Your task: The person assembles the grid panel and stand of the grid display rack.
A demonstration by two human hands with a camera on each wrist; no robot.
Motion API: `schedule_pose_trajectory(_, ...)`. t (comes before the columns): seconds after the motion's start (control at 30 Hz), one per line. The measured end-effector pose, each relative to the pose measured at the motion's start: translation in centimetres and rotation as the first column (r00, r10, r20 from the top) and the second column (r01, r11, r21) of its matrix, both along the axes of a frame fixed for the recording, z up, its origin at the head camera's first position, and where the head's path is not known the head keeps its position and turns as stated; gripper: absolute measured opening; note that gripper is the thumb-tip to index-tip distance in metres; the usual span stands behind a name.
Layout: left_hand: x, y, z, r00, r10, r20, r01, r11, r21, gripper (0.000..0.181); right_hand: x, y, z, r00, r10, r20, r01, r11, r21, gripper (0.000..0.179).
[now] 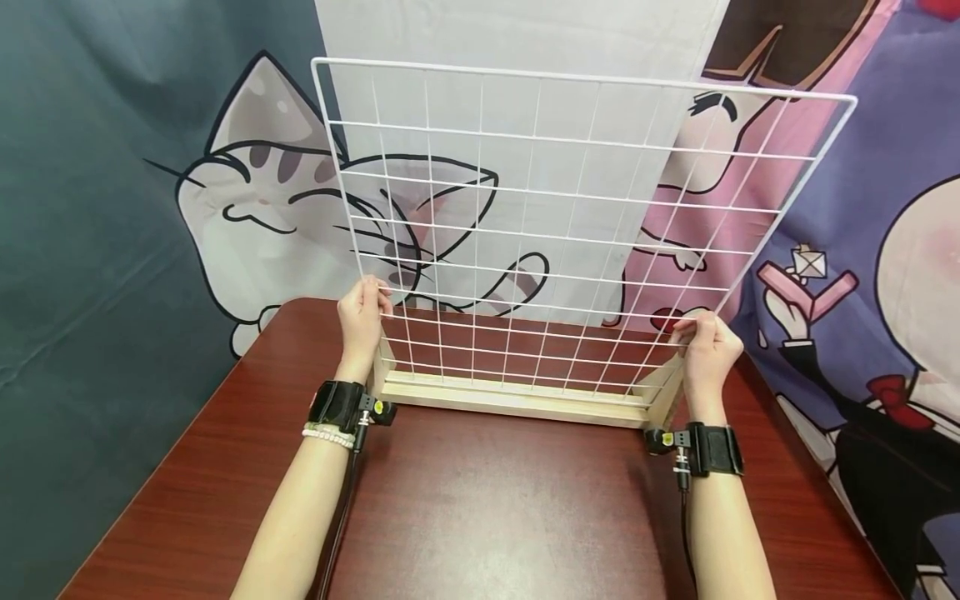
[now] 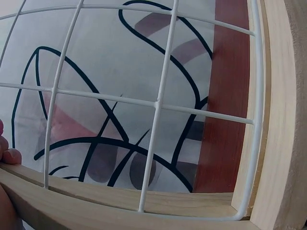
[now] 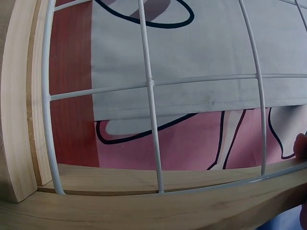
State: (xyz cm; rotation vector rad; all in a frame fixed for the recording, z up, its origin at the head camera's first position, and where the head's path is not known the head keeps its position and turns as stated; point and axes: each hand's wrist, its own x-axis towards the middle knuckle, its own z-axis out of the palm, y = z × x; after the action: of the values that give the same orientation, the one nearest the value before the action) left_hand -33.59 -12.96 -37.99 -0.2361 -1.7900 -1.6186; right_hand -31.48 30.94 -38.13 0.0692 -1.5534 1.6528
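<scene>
A white wire grid panel (image 1: 551,196) stands in a pale wooden stand (image 1: 510,400), leaning somewhat, its lower edge at the bottom rail. At the left side post, my left hand (image 1: 363,315) grips the post's upper part along with the panel's edge. My right hand (image 1: 708,342) does likewise on the right side. In the left wrist view, fingertips (image 2: 10,155) curl over the left post (image 2: 96,203). The right wrist view has a fingertip (image 3: 301,146) by the panel's edge, above the right post (image 3: 158,206). Both palms are mostly hidden.
The stand rests on a reddish-brown table (image 1: 510,500) with rounded far corners. Close behind hangs a printed cloth (image 1: 270,225) with cartoon cats and figures. A strapped camera (image 1: 384,412) and cable sit on the left wrist, another camera (image 1: 658,441) on the right.
</scene>
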Motion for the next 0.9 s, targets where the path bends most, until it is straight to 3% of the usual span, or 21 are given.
schedule_pose_trajectory(0.27, 0.02, -0.20, -0.27, 1.000, -0.007, 0.024, 0.007, 1.000, 0.017, 0.033, -0.15, 0.34, -0.42, 0.999, -0.037, -0.010, 0.038, 0.996, 0.080, 0.041)
schedule_pose_trajectory(0.57, 0.42, -0.12, -0.18, 0.999, 0.001, 0.032, -0.002, 0.999, 0.043, 0.030, 0.08, 0.20, -0.38, 0.998, -0.022, -0.061, 0.027, 0.996, 0.084, 0.036)
schedule_pose_trajectory(0.9, 0.68, -0.25, -0.50, 0.999, -0.004, 0.039, 0.002, 0.998, 0.056, 0.027, 0.50, -0.10, -0.51, 0.995, -0.078, -0.055, 0.085, 0.985, 0.148, 0.032)
